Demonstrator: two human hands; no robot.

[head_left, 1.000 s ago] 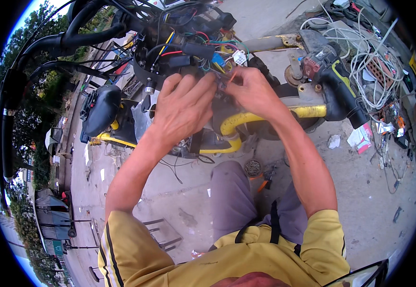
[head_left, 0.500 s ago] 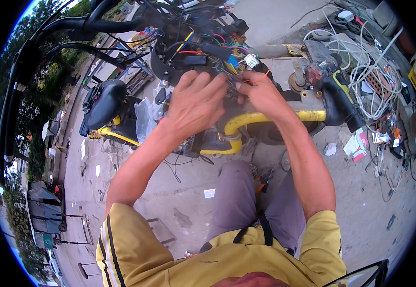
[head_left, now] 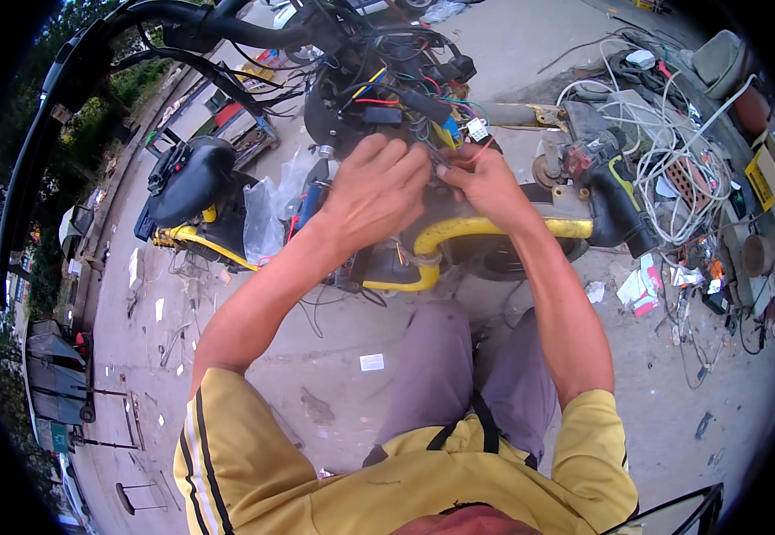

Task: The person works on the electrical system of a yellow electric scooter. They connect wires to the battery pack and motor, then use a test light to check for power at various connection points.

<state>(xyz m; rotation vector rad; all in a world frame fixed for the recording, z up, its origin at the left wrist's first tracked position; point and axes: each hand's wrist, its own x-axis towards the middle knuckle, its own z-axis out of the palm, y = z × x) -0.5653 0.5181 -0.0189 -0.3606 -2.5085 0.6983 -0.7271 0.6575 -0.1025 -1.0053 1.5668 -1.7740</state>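
Note:
My left hand (head_left: 380, 185) is closed, fingers curled and pinching thin wires (head_left: 434, 153) in front of the scooter's bare front end. Opposite it, my right hand (head_left: 487, 184) grips the same wires between thumb and forefinger. An orange wire (head_left: 480, 152) arches over the right fingers. Just beyond the hands lie a white connector (head_left: 477, 130), a blue connector (head_left: 451, 127) and a small black box (head_left: 385, 116) among many coloured wires. Below the hands bends the yellow frame tube (head_left: 503, 226). The exact wire ends are hidden by my fingers.
A blue-bodied object with a metal end (head_left: 312, 198) and a clear plastic bag (head_left: 262, 223) lie beside my left forearm. Further left is a black seat (head_left: 193, 183). To the right are a black-and-yellow-green part (head_left: 617, 201), tangled white cable (head_left: 672, 169) and litter (head_left: 641, 285).
My view has shifted slightly, so the scene sits a little differently. Both hands stay at the wires, with small finger movements. More of the blue-bodied object shows beside my left forearm.

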